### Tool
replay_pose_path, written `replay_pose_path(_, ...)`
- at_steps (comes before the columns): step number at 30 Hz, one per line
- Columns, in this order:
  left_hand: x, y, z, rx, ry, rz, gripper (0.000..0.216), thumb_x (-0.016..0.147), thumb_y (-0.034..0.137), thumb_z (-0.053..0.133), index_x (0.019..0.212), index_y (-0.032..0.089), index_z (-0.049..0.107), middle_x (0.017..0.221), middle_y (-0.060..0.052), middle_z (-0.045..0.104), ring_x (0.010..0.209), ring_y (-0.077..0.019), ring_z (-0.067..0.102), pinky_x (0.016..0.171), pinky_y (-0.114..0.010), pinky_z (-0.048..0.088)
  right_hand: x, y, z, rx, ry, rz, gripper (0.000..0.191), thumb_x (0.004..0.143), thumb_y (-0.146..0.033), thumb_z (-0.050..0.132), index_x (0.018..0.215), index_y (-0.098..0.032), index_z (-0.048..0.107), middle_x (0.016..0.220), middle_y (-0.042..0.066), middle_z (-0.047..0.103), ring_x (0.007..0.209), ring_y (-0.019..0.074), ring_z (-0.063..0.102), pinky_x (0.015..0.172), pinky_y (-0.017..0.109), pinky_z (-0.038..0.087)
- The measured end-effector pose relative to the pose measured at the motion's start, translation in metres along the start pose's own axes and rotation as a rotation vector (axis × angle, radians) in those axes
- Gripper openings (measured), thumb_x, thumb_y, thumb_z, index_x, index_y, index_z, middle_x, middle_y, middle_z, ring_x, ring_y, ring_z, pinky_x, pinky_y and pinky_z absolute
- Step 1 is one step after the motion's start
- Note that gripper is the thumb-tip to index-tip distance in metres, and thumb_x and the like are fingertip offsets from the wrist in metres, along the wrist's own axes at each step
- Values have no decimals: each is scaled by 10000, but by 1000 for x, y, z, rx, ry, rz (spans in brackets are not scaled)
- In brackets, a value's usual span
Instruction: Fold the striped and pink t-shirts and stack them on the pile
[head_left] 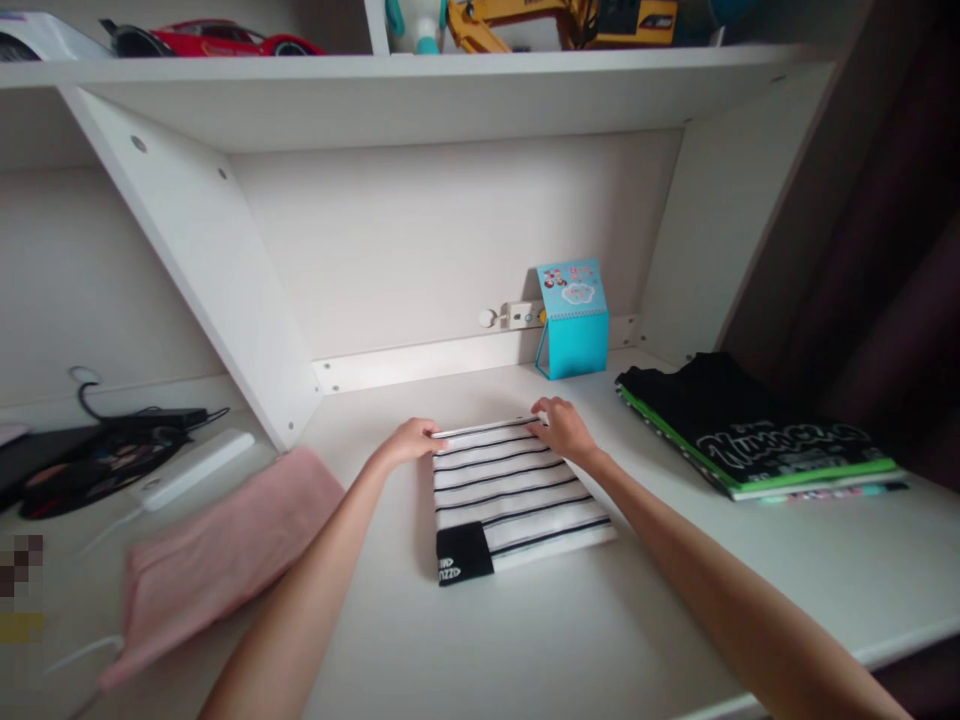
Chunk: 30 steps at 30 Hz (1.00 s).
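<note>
A folded white shirt with black stripes (517, 490) lies flat on the white desk in front of me. A black patch with white lettering covers its near left corner. My left hand (411, 443) pinches the far left corner of the shirt between thumb and fingers. At the far right corner, my right hand (564, 428) grips the edge, its thumb on the near side and fingers curled over the back. Between the two hands the far edge runs nearly straight.
Folded dark clothes (765, 430) are stacked at the right. Left lie a pink cloth (232, 550), a white power strip (199, 470) and dark items with cables. A blue desk calendar (576, 325) stands behind the shirt, near a wall socket (523, 315). Overhead, a shelf (450, 75) holds toy vehicles.
</note>
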<state>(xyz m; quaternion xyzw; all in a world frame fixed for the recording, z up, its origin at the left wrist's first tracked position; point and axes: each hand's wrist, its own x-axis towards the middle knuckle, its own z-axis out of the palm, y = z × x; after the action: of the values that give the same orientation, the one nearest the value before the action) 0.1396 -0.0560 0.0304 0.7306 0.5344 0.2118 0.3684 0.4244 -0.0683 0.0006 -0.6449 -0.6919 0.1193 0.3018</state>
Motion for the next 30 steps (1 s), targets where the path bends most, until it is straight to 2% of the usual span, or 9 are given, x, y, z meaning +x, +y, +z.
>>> replay_pose_path(4,8,-12,12,138,83,111,248,567,394,631,617,160,565,583,37,523,604,-139,492,576,-235,363,-4,6,5,-76,-34,50,297,763,-291,574,982,-97,625,926,142,625,894,237,568,774,287,383)
replay_pose_path(9,7,-13,11,-9,83,102,343,527,397,652,759,155,579,652,23,557,635,-156,527,591,-242,389,-3,6,2,-64,-40,120,365,726,-271,596,1043,-92,621,877,108,651,816,207,607,701,243,404)
replay_pose_path(15,-1,0,0,42,-220,117,253,577,365,633,681,135,619,614,23,566,636,-159,536,621,-242,394,-11,-14,-11,-27,12,41,259,706,-166,556,941,-114,654,721,34,632,698,153,581,651,217,390)
replay_pose_path(18,-8,18,-8,74,-38,186,301,548,326,660,784,141,632,741,-9,624,727,-186,568,676,-256,420,-18,-35,-42,13,96,-40,265,734,-147,511,968,-108,629,713,28,604,680,138,552,639,215,387)
replay_pose_path(20,-15,37,-16,98,177,290,331,584,329,640,859,143,624,823,-33,634,785,-193,576,720,-266,427,-29,-53,-74,59,199,-136,291,764,-148,478,1033,-124,585,773,28,587,714,132,538,656,214,394)
replay_pose_path(22,-22,58,-25,75,401,427,337,647,342,604,920,143,604,879,-46,629,834,-188,575,772,-272,423,-47,-76,-108,121,362,-327,302,784,-147,456,1074,-148,539,839,27,558,752,130,521,687,227,406)
replay_pose_path(25,-31,78,-34,9,570,609,313,696,336,587,950,153,580,956,-53,625,928,-185,565,864,-289,399,-86,-115,-136,139,573,-658,294,793,-110,435,1071,-159,516,888,33,527,783,137,499,711,261,417)
replay_pose_path(27,-32,75,-33,-14,534,658,287,713,319,573,951,159,577,1030,-64,620,992,-194,553,897,-303,392,-115,-140,-132,44,531,-803,295,809,-70,390,1056,-151,528,875,46,530,801,149,496,704,271,419)
replay_pose_path(30,-26,49,-26,64,389,566,279,729,271,518,979,168,589,1144,-73,596,1095,-214,519,916,-323,396,-156,-161,-106,-117,166,-1007,312,832,-40,347,1039,-143,558,875,63,563,784,151,516,676,264,426)
